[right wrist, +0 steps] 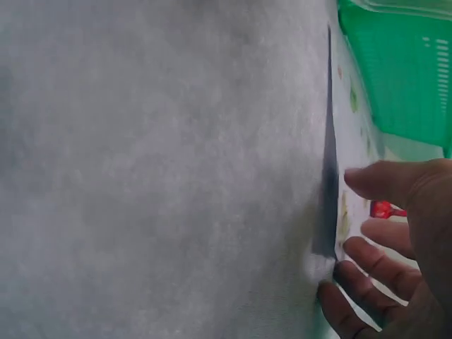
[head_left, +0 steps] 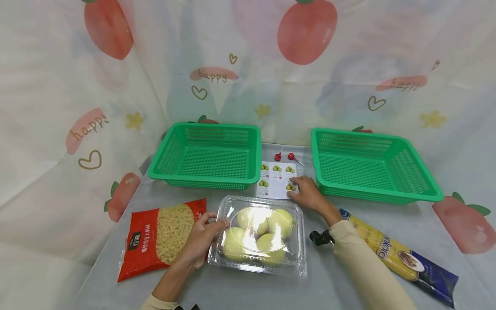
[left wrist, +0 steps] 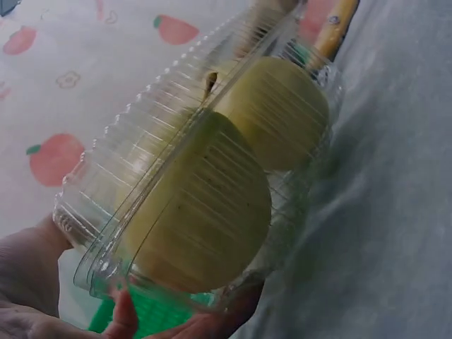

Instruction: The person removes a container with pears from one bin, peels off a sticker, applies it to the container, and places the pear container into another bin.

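A clear plastic clamshell box holds several yellow-green pears and stands in front of me with its lid down. My left hand grips its left side, thumb over the lid edge and fingers lower down. Behind the box lies a white sheet of labels printted with green fruit, one spot in its front row blank. My right hand is at the sheet's right edge, with thumb and fingers apart. In the right wrist view the fingertips are by that edge; whether they touch it is unclear.
Two green baskets stand at the back left and right. Two red lollipops lie between them. A red pasta bag lies left, a yellow-blue pasta packet right.
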The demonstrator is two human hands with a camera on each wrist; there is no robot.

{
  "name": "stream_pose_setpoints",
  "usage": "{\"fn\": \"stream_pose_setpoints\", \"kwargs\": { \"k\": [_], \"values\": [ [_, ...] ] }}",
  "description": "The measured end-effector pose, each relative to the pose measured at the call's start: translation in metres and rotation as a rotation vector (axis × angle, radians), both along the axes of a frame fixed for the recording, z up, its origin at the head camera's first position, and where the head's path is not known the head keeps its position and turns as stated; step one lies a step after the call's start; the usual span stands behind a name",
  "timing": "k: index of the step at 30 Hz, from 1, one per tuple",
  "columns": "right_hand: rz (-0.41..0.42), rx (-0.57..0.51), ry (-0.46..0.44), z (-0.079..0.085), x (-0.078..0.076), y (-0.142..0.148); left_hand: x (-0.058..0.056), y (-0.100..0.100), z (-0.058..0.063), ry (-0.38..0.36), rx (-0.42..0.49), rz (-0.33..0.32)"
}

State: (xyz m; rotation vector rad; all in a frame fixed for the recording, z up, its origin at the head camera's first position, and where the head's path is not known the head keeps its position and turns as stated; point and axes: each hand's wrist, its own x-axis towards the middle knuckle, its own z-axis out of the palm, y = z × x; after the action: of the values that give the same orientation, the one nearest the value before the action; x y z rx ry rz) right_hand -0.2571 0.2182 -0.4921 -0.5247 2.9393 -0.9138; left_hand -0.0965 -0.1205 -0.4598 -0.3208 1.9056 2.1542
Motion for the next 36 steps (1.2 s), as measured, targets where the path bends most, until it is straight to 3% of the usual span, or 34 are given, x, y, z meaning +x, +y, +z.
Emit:
{"fn": "stream_pose_setpoints", "kwargs": {
  "k": [4,8,13,19,22,26,36],
  "values": [
    [-0.013,0.030,-0.045,-0.003,-0.003,0.003,-0.005,0.010,-0.012,-0.009,0.012,-0.015],
    [-0.020,0.027,-0.054,-0.005,-0.003,0.005,-0.009,0.015,-0.020,0.003,-0.035,-0.018],
    [0.002,0.046,-0.042,-0.006,0.000,0.005,-0.008,0.017,-0.021,0.035,-0.170,-0.031],
    [-0.010,0.008,-0.005,-0.006,-0.002,0.003,-0.009,0.018,-0.017,0.057,-0.249,-0.024],
    [-0.034,-0.047,0.035,-0.006,-0.007,0.002,-0.008,0.021,-0.017,0.058,-0.216,-0.034],
    [-0.047,-0.097,0.057,-0.008,-0.012,0.003,-0.008,0.026,-0.019,0.039,-0.095,-0.060],
    [0.003,-0.115,-0.057,-0.004,-0.015,0.002,-0.007,0.028,-0.026,0.027,-0.030,-0.046]
  ]
}}
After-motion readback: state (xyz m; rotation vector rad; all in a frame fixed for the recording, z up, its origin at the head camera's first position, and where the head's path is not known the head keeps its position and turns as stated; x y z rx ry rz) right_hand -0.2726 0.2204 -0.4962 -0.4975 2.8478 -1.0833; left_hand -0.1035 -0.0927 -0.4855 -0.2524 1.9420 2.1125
